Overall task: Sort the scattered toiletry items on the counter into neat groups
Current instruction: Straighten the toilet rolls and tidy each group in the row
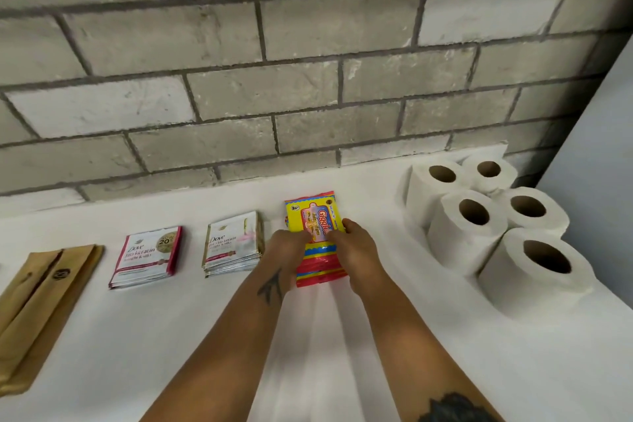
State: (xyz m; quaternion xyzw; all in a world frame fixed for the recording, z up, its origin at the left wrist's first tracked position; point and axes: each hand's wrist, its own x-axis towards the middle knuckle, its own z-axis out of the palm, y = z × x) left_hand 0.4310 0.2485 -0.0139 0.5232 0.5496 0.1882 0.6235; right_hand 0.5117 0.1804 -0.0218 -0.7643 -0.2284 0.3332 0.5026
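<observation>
White table [205, 336] under grey block wall. Both hands, left [291, 245] and right [356, 243], grip wipes packets [317, 216] between sachet stacks [234, 243] and toilet rolls [472, 226]. Advice: square edges evenly, keep clear gap.

A stack of bright yellow-and-red plastic wipe packets [317, 240] is held on the white counter [171, 336] by the left hand [289, 245] and the right hand [354, 243], fingers laid over its top. To its left, two piles of white shampoo sachets [233, 243] [147, 255] and brown paper sleeves [37, 298] are ranged. Five white toilet paper rolls [469, 226] are grouped upright at the right, before a grey brick wall [274, 62].
</observation>
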